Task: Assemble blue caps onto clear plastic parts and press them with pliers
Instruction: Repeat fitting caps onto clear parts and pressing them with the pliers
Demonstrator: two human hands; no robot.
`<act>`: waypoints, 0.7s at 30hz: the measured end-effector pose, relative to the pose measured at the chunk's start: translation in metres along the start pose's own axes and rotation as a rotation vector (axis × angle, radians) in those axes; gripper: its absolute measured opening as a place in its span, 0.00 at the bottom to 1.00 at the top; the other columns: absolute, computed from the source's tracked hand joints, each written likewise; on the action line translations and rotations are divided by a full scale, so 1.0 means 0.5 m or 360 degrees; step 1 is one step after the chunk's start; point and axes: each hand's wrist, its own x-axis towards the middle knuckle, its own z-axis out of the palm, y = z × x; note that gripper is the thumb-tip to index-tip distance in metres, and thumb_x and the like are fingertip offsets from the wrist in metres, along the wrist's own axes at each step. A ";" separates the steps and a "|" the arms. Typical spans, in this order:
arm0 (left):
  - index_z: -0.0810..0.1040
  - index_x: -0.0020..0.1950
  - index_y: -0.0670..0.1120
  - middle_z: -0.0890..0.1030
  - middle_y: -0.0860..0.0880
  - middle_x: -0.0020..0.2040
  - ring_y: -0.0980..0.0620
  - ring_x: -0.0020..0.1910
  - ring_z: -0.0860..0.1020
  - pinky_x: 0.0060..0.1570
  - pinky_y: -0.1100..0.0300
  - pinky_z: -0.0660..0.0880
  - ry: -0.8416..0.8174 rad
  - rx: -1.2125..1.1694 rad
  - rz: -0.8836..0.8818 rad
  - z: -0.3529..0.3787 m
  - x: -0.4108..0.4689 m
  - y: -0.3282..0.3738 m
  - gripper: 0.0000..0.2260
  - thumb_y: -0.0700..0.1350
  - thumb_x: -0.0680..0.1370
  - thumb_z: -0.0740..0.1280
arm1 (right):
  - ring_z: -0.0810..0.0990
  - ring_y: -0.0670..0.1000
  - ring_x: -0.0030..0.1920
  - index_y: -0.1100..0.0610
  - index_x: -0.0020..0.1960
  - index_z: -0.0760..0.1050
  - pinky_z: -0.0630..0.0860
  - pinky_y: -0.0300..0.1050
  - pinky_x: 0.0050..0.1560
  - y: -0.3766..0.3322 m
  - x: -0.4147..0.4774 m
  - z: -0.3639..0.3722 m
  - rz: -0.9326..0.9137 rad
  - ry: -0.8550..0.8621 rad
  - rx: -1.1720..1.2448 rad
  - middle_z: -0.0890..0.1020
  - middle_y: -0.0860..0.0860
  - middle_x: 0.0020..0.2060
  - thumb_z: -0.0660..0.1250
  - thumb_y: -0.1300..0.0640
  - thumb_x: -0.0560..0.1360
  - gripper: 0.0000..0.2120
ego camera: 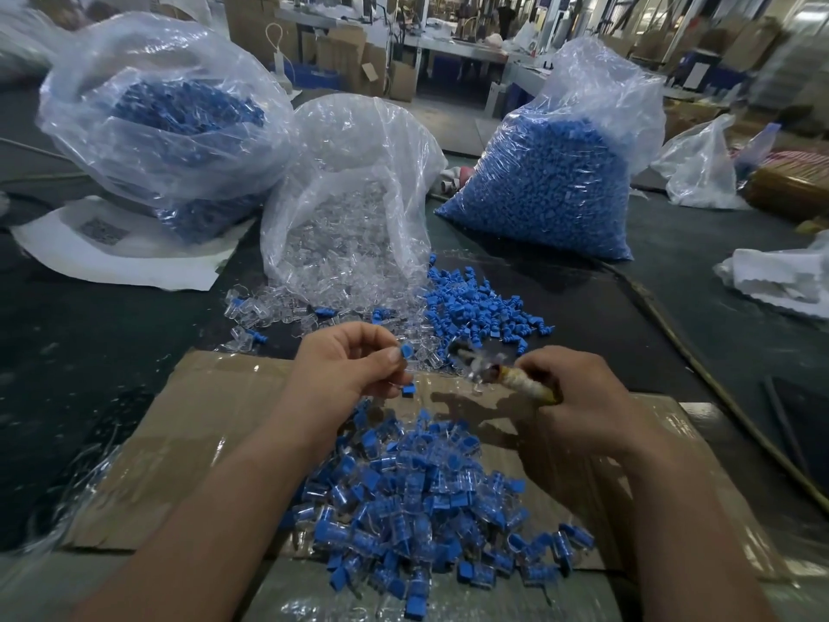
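While right hand point(578, 392) grips pliers point(507, 374), left hand point(345, 365) pinches blue cap point(406, 352).

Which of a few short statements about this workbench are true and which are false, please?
1. The left hand pinches a blue cap. True.
2. The right hand holds nothing. False: it grips the pliers.
3. The middle bag is full of blue pieces. False: it holds clear parts.
4. Assembled pieces lie heaped on the cardboard. True.
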 end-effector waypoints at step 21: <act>0.75 0.40 0.44 0.80 0.51 0.31 0.60 0.33 0.79 0.35 0.69 0.75 0.0098 0.0217 0.0456 0.020 -0.012 -0.002 0.09 0.30 0.73 0.64 | 0.68 0.42 0.40 0.47 0.48 0.64 0.61 0.37 0.35 -0.083 -0.005 0.040 -0.0102 0.0125 0.0078 0.70 0.43 0.41 0.67 0.55 0.69 0.14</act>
